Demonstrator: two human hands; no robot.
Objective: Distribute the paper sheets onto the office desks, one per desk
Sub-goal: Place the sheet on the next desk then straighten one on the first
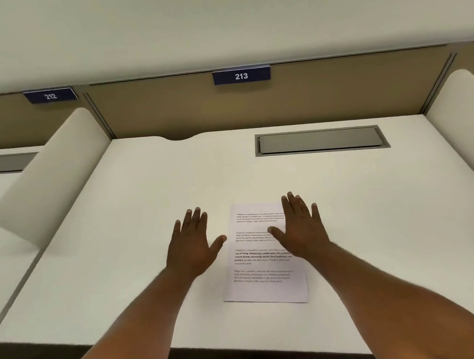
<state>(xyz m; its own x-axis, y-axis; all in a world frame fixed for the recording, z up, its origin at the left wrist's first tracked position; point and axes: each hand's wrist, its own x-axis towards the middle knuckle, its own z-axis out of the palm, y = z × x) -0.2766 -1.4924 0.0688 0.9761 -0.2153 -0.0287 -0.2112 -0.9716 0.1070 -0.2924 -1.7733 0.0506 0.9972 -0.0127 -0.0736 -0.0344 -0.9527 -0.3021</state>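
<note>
A white paper sheet (262, 279) with printed text paragraphs lies flat on the white desk (133, 230) labelled 213 (241, 75). My right hand (300, 228) is flat with straight fingers over the sheet's upper right part, thumb across the text. My left hand (191, 243) is spread flat over the bare desk just left of the sheet, thumb pointing toward the paper's edge. Neither hand holds anything. Whether the palms touch the surface I cannot tell.
A grey cable flap (320, 141) is set into the desk at the back right. Rounded white dividers stand on the left (50, 181) and right (472, 128). The neighbouring desk with label 212 (50, 96) lies to the left. A tan partition runs behind.
</note>
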